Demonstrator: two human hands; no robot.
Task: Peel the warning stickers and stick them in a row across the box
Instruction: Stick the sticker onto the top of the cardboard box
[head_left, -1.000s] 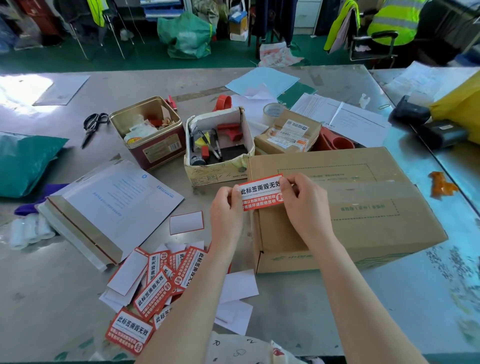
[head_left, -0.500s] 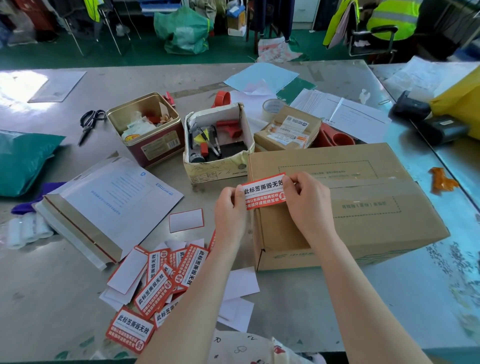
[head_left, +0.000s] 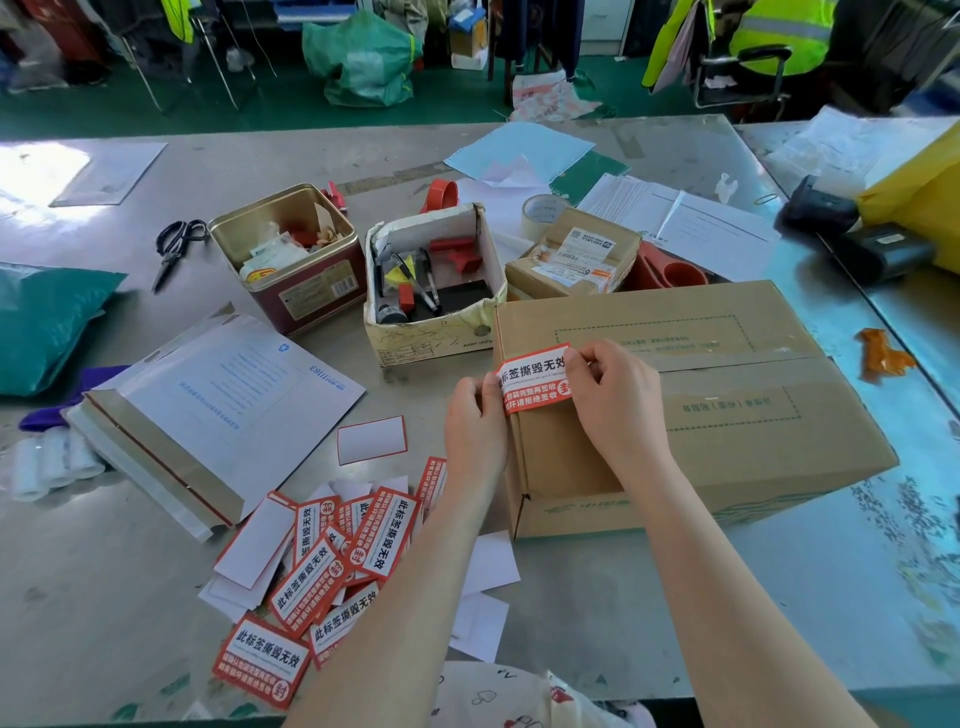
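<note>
A brown cardboard box (head_left: 727, 395) lies on the metal table, its top taped along the middle. Over the box's left end, by the tape seam, I hold a red and white warning sticker (head_left: 535, 376). My left hand (head_left: 475, 431) pinches the sticker's left end and my right hand (head_left: 615, 400) pinches its right end. Whether the sticker touches the cardboard I cannot tell. A heap of more warning stickers (head_left: 332, 566) and white backing papers (head_left: 488, 566) lies near the table's front, left of my arms.
Behind the box stand a white open carton of pens (head_left: 431, 291), a gold tin (head_left: 291, 254) and a small labelled parcel (head_left: 571, 260). A white mailer envelope (head_left: 218, 405), scissors (head_left: 174, 249) and a teal bag (head_left: 41, 322) lie to the left. Papers cover the far right.
Both hands have carried the sticker a little to the right and down, from beside the box's left edge onto its left end. The box has not moved.
</note>
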